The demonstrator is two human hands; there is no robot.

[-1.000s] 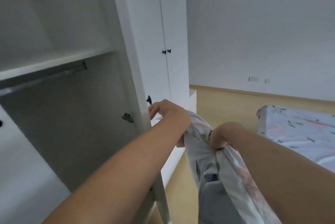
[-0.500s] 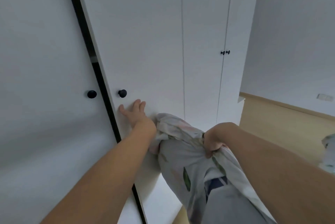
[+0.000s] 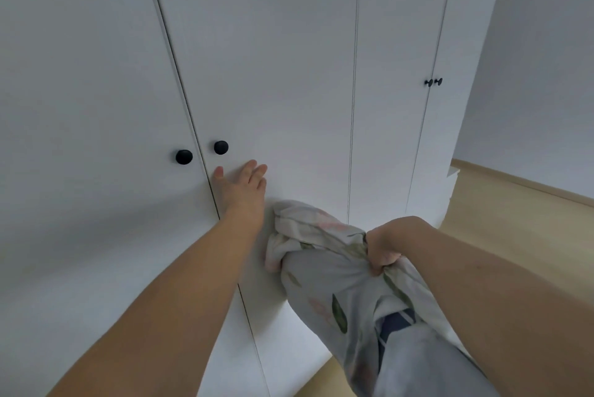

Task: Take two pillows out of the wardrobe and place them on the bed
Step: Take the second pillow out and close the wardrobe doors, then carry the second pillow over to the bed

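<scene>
Against the wardrobe (image 3: pixel 273 59), whose doors stand closed, the left hand (image 3: pixel 242 189) presses flat with fingers straight, just beside the right of two black knobs (image 3: pixel 220 147). Likely risk: the bundled pillows (image 3: pixel 340 271), floral-cased and hanging low, could slip or drag on the floor (image 3: pixel 514 220), since only the right hand (image 3: pixel 384 250) holds them, fist clenched on bunched fabric. They hang below and left of that hand, touching the door. No bed is in view.
</scene>
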